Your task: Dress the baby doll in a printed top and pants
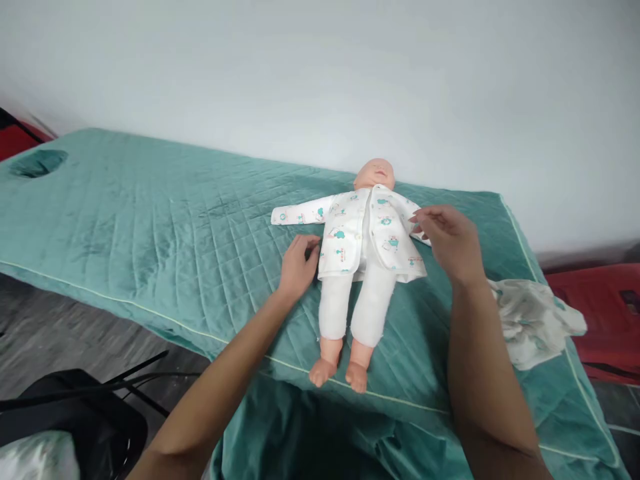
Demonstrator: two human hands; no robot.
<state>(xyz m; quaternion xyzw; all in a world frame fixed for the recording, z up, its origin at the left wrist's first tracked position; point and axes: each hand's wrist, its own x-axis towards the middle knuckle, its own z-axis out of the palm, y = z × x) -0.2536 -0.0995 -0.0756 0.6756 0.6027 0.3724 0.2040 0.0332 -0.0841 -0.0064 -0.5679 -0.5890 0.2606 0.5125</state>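
I saw the doll (371, 307) just right of the frame's centre, between both hands, its long axis running nearly upright. The left hand (299, 263), loosely curled, was nearer the jacket (345, 233) body; the right (450, 240), half bent, met a sleeve (409, 208). I couldn't tell whether either gripped cloth, nor read the jacket's tiny print (341, 255).

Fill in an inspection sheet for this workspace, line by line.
Surface: bed with a quilted green cover, hole at its left end.
Things: doll lying face up in a white printed jacket, parted at the lower front.
Clutter: crumpled white cloth, right end.
Hands: left hand beside the jacket's edge; right hand at a sleeve, grip unclear.
Cables: thin black strips, lower left; cannot tell whether cables.
Surroundings: pale wall, gray floor.
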